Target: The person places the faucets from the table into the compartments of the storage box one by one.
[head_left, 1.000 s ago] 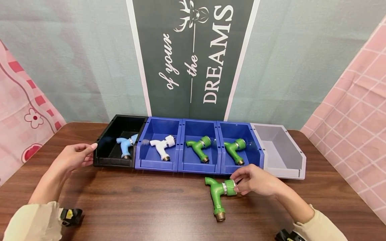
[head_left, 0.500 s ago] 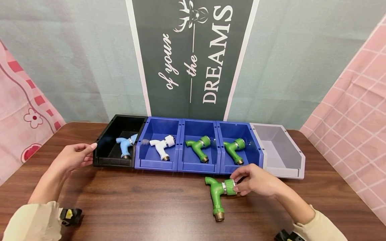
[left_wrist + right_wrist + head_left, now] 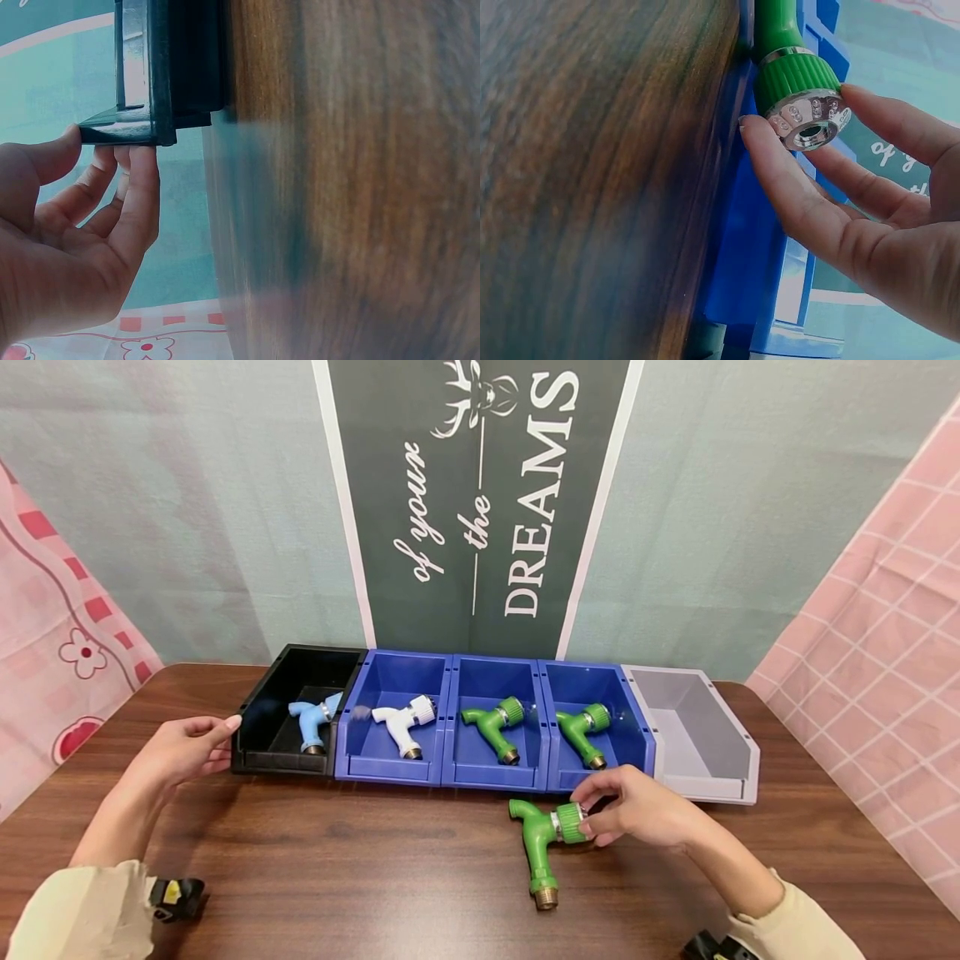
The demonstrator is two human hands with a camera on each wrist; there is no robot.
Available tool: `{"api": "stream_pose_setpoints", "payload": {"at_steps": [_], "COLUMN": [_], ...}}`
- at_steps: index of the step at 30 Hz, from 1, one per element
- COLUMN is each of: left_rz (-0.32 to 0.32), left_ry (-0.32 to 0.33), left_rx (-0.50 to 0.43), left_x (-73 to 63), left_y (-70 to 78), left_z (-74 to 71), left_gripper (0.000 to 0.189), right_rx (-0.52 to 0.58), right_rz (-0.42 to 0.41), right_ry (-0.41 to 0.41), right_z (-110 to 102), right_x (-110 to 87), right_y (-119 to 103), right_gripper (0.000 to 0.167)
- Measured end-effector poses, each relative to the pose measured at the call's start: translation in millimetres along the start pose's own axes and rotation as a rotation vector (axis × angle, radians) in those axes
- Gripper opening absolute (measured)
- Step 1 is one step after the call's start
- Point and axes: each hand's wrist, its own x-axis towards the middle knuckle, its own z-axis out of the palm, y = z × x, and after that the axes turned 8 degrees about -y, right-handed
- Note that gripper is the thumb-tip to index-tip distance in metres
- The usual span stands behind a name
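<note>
My right hand [image 3: 633, 810] holds the ribbed knob end of a green tap [image 3: 538, 839] just in front of the bins. In the right wrist view, thumb and fingers lie around the tap's silvery knob cap [image 3: 810, 120]. The tap's brass threaded end points toward me, its spout to the left. At the far left, my left hand [image 3: 183, 750] touches the side of a black bin [image 3: 285, 764]. The left wrist view puts the thumb at the bin's edge and several fingertips against its outer wall. That bin contains a light blue tap [image 3: 310, 722].
Right of the black bin stand three blue bins, holding a white tap [image 3: 400, 727], a green tap [image 3: 491, 731] and another green tap [image 3: 581, 735]. A grey bin [image 3: 738, 752] ends the row. Curtains hang behind the wooden table [image 3: 337, 877].
</note>
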Motion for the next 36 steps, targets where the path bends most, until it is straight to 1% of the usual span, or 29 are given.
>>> {"api": "stream_pose_setpoints", "payload": {"at_steps": [10, 21, 36], "left_rz": [0.005, 0.015, 0.018], "left_ry": [0.001, -0.004, -0.011], "left_rx": [-0.004, -0.010, -0.016], "left_x": [-0.1, -0.3, -0.7], "left_y": [0.3, -0.2, -0.9], "left_z": [0.6, 0.9, 0.4], "left_gripper": [0.050, 0.048, 0.046], "right_rx": [0.009, -0.035, -0.070], "right_rz": [-0.032, -0.047, -0.072], "right_ry": [0.009, 0.017, -0.005], "right_z": [1.0, -0.3, -5.8], "right_x": [-0.5, -1.6, -5.1], "right_y": [-1.1, -3.2, -3.8], "right_gripper": [0.031, 0.031, 0.032]}}
